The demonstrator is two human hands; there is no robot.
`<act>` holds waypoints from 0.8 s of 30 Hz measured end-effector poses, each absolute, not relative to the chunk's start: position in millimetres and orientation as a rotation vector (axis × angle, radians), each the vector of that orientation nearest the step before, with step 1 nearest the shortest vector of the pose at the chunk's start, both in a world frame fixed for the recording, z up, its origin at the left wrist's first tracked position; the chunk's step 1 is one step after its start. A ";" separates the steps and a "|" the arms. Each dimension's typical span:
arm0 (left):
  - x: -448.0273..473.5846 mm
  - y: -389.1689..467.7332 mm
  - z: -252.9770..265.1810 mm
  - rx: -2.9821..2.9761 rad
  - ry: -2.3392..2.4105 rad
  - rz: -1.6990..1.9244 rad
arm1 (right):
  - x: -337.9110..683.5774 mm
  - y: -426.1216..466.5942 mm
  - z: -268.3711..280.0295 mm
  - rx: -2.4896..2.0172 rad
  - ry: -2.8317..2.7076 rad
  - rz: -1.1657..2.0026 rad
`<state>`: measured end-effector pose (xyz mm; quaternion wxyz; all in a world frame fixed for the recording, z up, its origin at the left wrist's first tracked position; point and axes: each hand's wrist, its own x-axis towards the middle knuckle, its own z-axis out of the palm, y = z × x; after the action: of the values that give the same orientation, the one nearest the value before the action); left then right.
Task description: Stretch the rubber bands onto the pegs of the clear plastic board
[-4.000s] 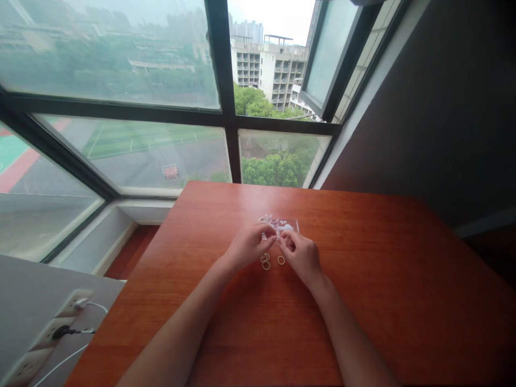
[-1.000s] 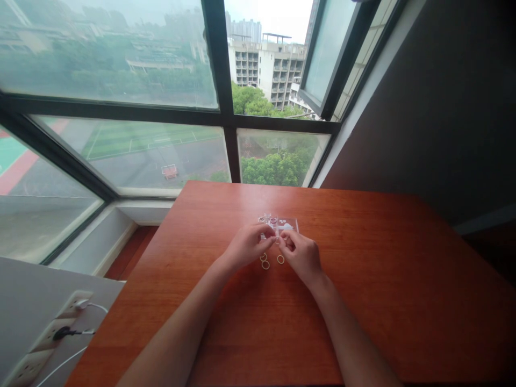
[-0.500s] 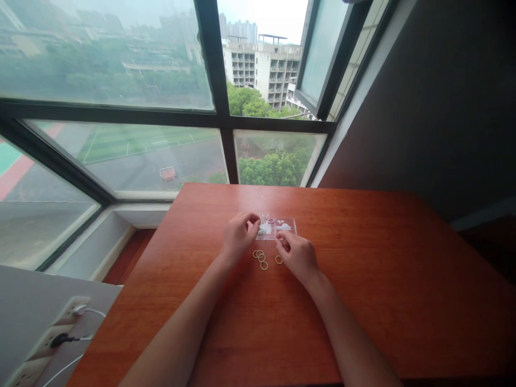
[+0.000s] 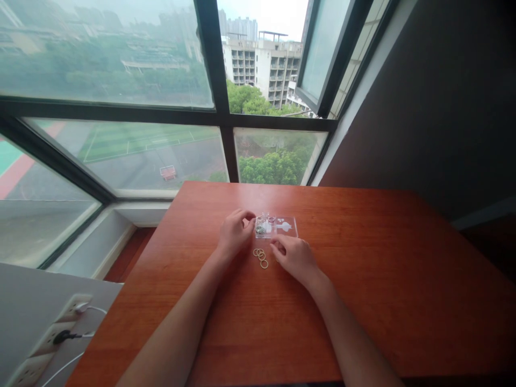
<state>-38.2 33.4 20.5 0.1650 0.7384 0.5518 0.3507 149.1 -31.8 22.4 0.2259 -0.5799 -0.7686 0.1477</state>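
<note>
A small clear plastic box (image 4: pixel 287 233) lies on the table, with rings and small pieces in its left part and a pale shape showing through its right part. My left hand (image 4: pixel 235 235) is at the left edge of this box, thumb and forefinger curled together on it. Just in front of the box, my right hand (image 4: pixel 295 256) has its thumb and fingertips pinched together; anything between them is too small to make out. Several pale yellow rings (image 4: pixel 264 264) lie on the wood between my hands, some overlapping. Another ring is mostly covered by my right hand.
A reddish-brown wooden table (image 4: pixel 387 279) stretches around my arms. Dark-framed windows (image 4: pixel 169 115) stand behind it. On the low wall at the left, sockets (image 4: pixel 64 336) hold plugs with white cables.
My left hand has shifted slightly left, uncovering more of the box's left end. My right hand has moved a little left and toward me, hiding most of the single ring beside it.
</note>
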 end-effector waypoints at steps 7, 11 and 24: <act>-41.5 30.6 25.0 2.109 1.518 0.979 | 141.8 -37.5 24.8 -1.498 -2.334 0.610; -41.8 28.6 27.2 2.125 1.501 0.974 | 142.7 -36.0 25.0 -1.573 -2.329 0.585; -40.6 25.6 29.9 2.140 1.428 0.965 | 149.9 -32.7 24.1 -1.626 -2.232 0.604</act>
<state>-40.6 25.6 29.9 0.1954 0.7637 0.5098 0.3445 149.9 -32.7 24.1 0.1570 -0.5680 -0.7799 0.2110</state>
